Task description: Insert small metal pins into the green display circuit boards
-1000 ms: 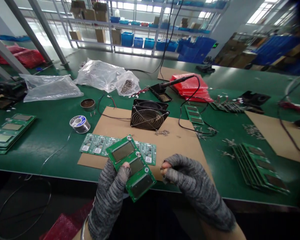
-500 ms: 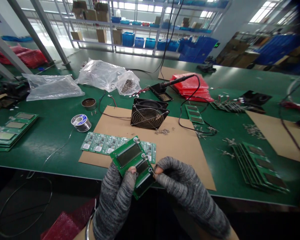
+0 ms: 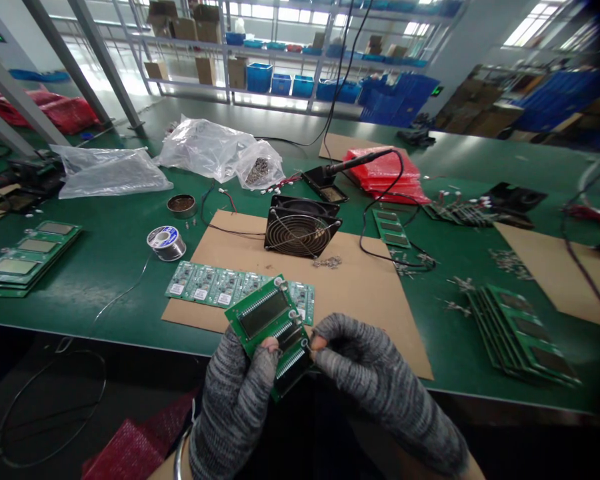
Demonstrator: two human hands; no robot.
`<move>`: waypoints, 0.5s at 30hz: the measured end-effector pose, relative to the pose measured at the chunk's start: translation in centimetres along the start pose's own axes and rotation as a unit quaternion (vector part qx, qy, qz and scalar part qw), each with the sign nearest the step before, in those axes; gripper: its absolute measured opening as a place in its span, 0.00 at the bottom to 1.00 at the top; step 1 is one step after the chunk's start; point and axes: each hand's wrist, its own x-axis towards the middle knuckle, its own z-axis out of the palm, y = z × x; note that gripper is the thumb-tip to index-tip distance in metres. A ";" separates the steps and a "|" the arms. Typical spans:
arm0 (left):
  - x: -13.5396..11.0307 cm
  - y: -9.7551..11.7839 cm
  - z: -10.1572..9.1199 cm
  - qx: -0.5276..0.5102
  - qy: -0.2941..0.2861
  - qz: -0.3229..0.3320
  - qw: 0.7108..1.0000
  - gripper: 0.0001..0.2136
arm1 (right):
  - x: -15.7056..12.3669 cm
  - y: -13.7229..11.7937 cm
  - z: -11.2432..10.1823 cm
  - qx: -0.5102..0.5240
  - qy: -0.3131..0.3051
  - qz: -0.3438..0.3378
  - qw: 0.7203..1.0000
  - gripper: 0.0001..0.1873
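My left hand (image 3: 240,393), in a grey knit fingerless glove, grips a green circuit board panel with dark display windows (image 3: 267,313) at the near table edge, thumb on its face. My right hand (image 3: 365,373), gloved the same way, is pinched at the panel's right edge near the lower displays; whatever small thing sits between its fingertips is too small to make out. A strip of small green boards (image 3: 215,285) lies flat on the brown cardboard sheet (image 3: 365,293) just beyond the panel.
A black fan (image 3: 301,230) stands on the cardboard, a soldering iron on its stand (image 3: 330,180) behind it. Solder spool (image 3: 166,241) and flux tin (image 3: 181,205) lie left. Board stacks sit far left (image 3: 25,257) and right (image 3: 520,337). Plastic bags (image 3: 205,150) and red bags (image 3: 385,170) lie further back.
My right hand moved left from a gap beside the panel to pinch at its right edge. The panel tilted and rose slightly in my left hand.
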 end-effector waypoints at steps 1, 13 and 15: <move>0.1 0.1 -0.1 0.014 0.000 0.017 1.000 0.33 | -0.1 0.0 0.0 0.000 -0.004 0.002 1.000 0.06; -1.2 0.8 -0.2 -0.024 0.040 -0.024 0.999 0.26 | -0.2 -0.7 0.7 -0.048 0.026 -0.025 0.998 0.08; -0.8 1.6 -0.2 -0.116 0.046 -0.109 0.986 0.20 | -0.9 -0.8 0.6 -0.070 0.023 -0.044 0.996 0.10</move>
